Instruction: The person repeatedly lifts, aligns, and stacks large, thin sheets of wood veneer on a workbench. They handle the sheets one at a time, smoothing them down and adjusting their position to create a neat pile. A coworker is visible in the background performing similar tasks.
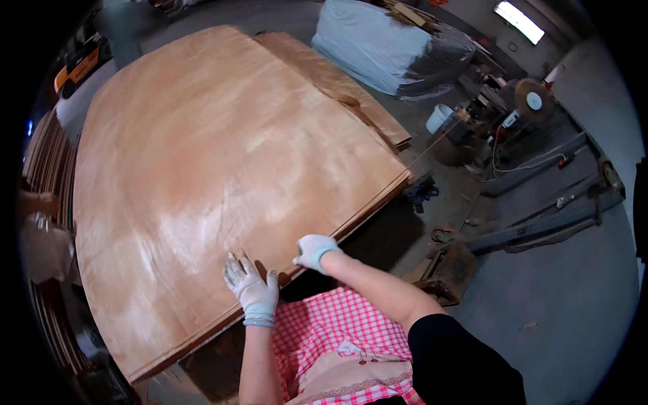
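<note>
A big sheet of reddish-brown wood veneer [202, 148] lies on top of a stack in front of me. My left hand [251, 284], in a pale glove, rests flat on the sheet near its front edge with fingers spread. My right hand [314, 250], also gloved, curls over the front edge of the top sheet a little to the right, gripping it. A red-and-white checked apron [337, 331] shows below my arms.
A second veneer stack [337, 81] lies behind to the right. A wrapped pale bundle [385, 47] sits at the back. Machinery with a round disc [533, 101], a white bucket [439, 118] and metal beams [540, 226] stand on the concrete floor at right. Another person's hand [37, 202] shows at left.
</note>
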Tool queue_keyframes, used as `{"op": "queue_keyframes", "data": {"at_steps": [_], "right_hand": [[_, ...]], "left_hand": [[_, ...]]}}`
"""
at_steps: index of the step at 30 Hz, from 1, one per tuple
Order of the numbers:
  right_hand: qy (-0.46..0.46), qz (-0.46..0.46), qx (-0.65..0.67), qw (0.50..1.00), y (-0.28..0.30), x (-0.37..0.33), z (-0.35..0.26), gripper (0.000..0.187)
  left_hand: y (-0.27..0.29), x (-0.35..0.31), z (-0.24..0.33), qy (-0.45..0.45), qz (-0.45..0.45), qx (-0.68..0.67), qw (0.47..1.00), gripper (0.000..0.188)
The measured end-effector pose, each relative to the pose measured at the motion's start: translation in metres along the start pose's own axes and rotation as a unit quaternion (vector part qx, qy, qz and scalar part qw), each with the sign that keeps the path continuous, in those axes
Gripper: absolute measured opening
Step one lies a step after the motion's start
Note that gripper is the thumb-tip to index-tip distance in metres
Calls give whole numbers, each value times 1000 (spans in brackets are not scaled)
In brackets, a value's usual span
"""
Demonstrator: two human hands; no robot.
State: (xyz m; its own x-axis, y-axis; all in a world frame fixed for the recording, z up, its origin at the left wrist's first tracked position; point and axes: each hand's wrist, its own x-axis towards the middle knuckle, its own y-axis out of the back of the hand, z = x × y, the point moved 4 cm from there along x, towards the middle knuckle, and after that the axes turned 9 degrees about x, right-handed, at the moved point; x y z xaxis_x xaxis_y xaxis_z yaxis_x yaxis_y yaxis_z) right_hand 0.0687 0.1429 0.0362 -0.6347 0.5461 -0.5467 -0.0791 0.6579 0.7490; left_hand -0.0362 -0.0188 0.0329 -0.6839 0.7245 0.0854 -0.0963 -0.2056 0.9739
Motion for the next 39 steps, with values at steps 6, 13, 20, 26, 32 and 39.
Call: {"op": "queue_keyframes", "data": {"at_steps": [6, 13, 20, 26, 32, 39], "right_hand": [[76, 10, 40, 996, 24, 7, 48, 31], [-13, 17, 41, 999, 159, 24, 241, 33], [-115, 112, -15, 987, 208, 44, 348, 28], [-246, 241, 149, 927, 169, 56, 412, 36], [-164, 484, 248, 823, 88, 7, 399, 49], [55, 439, 281, 851, 21, -42, 238, 37]], "left_hand": [[-26, 5, 4, 21, -64, 1, 998, 96], [-31, 5, -5, 14, -77, 35, 996, 97], [-33, 3, -10, 14, -81, 54, 995, 95], [-33, 4, -6, 2, -80, 52, 995, 93], [-34, 4, -2, 2, -76, 56, 996, 91], [-30, 5, -10, 9, -77, 74, 994, 91]]}}
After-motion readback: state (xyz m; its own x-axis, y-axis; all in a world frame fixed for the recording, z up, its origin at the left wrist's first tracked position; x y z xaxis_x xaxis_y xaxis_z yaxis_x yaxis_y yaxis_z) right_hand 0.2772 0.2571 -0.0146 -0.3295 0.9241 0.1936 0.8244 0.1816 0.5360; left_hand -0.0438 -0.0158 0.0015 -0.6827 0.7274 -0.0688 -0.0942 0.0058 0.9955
